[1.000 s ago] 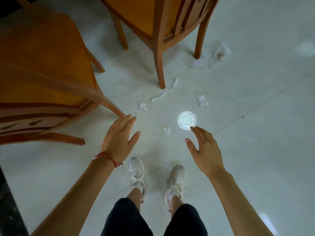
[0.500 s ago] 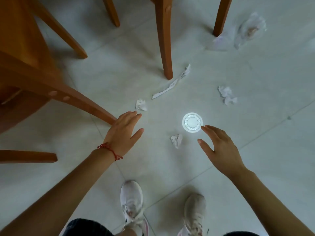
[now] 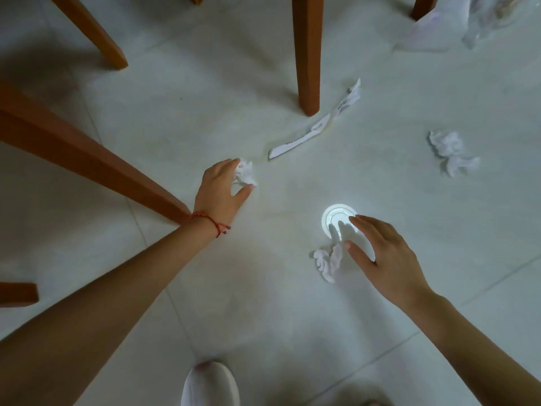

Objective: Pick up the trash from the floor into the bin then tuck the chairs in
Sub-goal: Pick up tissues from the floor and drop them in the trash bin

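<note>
My left hand (image 3: 219,189), with a red string at the wrist, has its fingers and thumb around a small crumpled white tissue (image 3: 246,172) on the floor. My right hand (image 3: 380,253) hovers with spread fingers over the edge of a round white plastic lid (image 3: 333,219); its thumb is beside another crumpled tissue (image 3: 328,260). A long torn paper strip (image 3: 316,127) lies by a chair leg (image 3: 306,54). A further tissue wad (image 3: 450,152) lies to the right. Clear plastic wrapping (image 3: 456,27) sits at the top right. No bin is in view.
Wooden chair legs stand around: a slanted one (image 3: 87,162) at the left touching my left wrist, one at the upper left (image 3: 96,33), one at the top right (image 3: 423,7). My white shoe (image 3: 209,385) is at the bottom on the pale tiled floor.
The view has dropped closer to the floor. My left hand has moved forward onto the small tissue and curled around it. My right hand has reached the lid's edge.
</note>
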Demonstrator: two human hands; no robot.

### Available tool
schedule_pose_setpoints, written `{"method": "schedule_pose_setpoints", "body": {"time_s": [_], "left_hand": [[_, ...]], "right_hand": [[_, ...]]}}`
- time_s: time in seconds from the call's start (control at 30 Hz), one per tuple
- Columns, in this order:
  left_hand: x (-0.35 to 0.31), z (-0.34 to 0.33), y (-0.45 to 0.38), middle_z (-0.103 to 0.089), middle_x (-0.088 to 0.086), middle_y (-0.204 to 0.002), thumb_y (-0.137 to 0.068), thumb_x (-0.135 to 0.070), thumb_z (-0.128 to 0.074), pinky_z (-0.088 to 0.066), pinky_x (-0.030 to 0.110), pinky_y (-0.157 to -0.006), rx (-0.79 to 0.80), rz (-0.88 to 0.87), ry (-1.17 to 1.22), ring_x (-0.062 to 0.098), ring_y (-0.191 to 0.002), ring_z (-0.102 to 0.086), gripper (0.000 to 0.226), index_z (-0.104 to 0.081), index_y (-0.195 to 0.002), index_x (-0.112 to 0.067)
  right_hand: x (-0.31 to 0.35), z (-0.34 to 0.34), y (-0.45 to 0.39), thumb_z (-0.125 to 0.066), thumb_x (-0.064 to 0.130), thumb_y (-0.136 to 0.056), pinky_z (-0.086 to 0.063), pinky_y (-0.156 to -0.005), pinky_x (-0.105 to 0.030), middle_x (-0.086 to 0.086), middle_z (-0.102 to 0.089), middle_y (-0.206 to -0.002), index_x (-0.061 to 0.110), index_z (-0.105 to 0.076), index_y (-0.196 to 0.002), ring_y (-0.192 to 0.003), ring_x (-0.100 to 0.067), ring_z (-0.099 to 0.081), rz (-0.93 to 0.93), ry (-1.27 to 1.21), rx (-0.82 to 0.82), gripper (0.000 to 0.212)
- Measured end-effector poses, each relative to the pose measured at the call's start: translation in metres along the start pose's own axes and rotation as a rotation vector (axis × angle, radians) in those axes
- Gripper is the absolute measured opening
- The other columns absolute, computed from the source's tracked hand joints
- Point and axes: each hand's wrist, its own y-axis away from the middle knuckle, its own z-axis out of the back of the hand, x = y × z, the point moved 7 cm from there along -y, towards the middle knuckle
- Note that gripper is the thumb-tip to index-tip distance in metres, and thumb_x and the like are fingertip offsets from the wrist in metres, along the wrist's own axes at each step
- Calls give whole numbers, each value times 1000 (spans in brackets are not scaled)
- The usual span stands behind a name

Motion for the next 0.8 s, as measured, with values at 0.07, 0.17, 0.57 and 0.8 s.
{"method": "schedule_pose_setpoints", "body": {"time_s": [0.07, 0.17, 0.57, 0.8], "left_hand": [[7, -8, -11, -54, 16, -126, -80, -22, -68, -31, 29, -97, -13, 28, 18, 32, -120, -45, 50, -51, -122, -1], [13, -11, -22, -55, 21, -125, -73, -24, -74, -28, 29, -97, -56, 78, 62, 32, -119, -45, 57, -52, -119, 4], [34, -24, -36, -61, 17, -89, -70, -19, -72, -32, 21, -67, -84, 66, 70, 27, -85, -56, 27, -71, -91, -2], [29, -35, -7, -64, 1, -85, -69, -12, -77, -36, -2, -58, -55, 262, 402, 11, -79, -56, 28, -71, -95, -4]], "right_hand": [[-5, -6, -4, -49, 39, -85, -50, -82, -42, -8, -61, -123, 13, -56, -122, -111, -29, -58, -7, -16, -16, 46], [-12, -11, -12, -49, 40, -85, -48, -85, -39, -6, -60, -125, 14, -56, -123, -114, -27, -56, -18, -50, -49, 47], [-15, -20, -15, -36, 49, -84, -42, -81, -28, -4, -60, -123, 15, -57, -121, -113, -23, -55, 0, -38, -56, 55], [-14, -29, -8, -55, 33, -89, -41, -81, -29, -1, -58, -124, 16, -56, -122, -113, -21, -54, -84, -125, -64, 36]]}}
